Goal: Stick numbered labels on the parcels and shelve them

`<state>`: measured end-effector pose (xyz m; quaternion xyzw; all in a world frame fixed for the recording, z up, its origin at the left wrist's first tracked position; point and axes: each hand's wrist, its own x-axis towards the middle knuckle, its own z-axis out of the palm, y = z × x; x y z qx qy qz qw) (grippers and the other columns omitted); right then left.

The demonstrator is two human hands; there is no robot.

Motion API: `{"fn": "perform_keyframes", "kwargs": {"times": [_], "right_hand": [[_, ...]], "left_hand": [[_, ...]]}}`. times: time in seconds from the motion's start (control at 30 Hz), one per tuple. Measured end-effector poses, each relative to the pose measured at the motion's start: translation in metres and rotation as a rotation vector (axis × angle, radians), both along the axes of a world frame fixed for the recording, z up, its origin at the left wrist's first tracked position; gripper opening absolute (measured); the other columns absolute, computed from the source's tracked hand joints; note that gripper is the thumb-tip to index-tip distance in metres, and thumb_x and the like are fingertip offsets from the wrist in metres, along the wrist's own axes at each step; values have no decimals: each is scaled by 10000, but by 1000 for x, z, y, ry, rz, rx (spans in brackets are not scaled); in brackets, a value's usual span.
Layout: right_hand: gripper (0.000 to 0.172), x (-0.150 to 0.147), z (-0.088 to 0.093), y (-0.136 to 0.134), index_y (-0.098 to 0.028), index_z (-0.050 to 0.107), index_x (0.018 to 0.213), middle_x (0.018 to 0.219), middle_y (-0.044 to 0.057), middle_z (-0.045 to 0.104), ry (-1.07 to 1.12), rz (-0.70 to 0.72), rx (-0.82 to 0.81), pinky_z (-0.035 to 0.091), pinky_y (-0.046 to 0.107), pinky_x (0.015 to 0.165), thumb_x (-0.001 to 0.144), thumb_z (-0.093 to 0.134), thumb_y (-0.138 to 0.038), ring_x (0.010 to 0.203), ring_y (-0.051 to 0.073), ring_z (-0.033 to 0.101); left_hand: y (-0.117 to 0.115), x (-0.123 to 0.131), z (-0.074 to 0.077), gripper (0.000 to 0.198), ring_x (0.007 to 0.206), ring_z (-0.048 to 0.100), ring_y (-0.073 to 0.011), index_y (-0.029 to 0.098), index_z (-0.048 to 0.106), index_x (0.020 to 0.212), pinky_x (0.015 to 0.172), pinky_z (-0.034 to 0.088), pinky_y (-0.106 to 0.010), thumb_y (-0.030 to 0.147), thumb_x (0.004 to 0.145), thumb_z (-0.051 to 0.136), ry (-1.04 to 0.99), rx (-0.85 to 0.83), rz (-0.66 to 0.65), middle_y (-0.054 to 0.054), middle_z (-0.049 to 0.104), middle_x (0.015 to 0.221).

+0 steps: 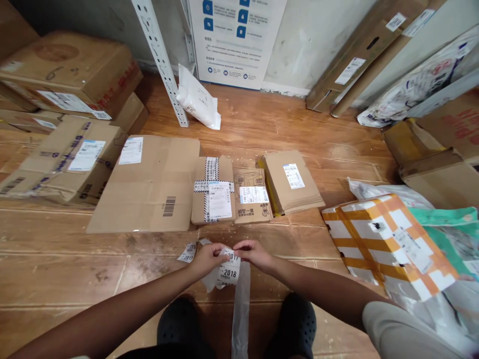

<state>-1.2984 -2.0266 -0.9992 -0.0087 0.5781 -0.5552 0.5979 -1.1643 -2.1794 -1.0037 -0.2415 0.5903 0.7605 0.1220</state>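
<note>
My left hand (pixel 210 258) pinches the left edge of a strip of printed label stickers (pixel 229 273), numbered 2017 and 2018. At the strip's upper right, the thumb and fingers of my right hand (pixel 256 255) are closed on the sticker marked 2017. Whether that sticker is partly peeled I cannot tell. Pale backing paper (pixel 240 311) trails down between my feet. Left of my left hand hangs another part of the labels (pixel 187 253), also printed with 2017. Just beyond my hands lie a taped carton (pixel 200 199) and a small printed box (pixel 247 214), both bearing shipping labels.
A large flat carton (pixel 149 189) lies left of centre, a brown box (pixel 305 184) right of centre. Stacked boxes (pixel 78 65) stand at left. An orange-taped white box (pixel 374 244) sits at right. A metal shelf post (pixel 160 60) and a white parcel (pixel 198 102) are farther back.
</note>
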Motion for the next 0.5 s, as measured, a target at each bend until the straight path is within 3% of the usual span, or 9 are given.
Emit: {"fn": "perform_keyframes", "kwargs": {"times": [0.13,0.23,0.4,0.5], "right_hand": [[379,10,-21,-12,-167,733,725,658,10,677,198,11,21,449,273,605,501,880,-435,592,133,569],[296,21,-39,-24,-180,734,718,690,28,696,409,-21,-24,459,284,623,581,830,-423,622,156,590],[201,36,-64,-33,-187,706,715,703,42,694,653,-123,-27,473,291,632,687,729,-384,647,181,609],[235,41,-76,-29,-183,682,774,733,47,691,694,-218,14,484,293,645,739,681,-415,664,184,611]], "left_hand": [[5,-1,-16,303,621,525,-156,171,548,680,580,360,-255,456,783,556,-119,-395,95,-1,576,634],[1,0,-27,317,611,497,-151,185,510,659,578,330,-258,452,829,497,-211,-601,130,13,530,605],[-18,3,-41,319,673,579,-178,152,634,768,580,355,-252,465,710,654,-218,-468,1,-29,661,731],[-26,3,-43,359,604,558,-171,144,648,716,540,319,-253,501,695,665,-261,-467,-34,-29,650,664]]}}
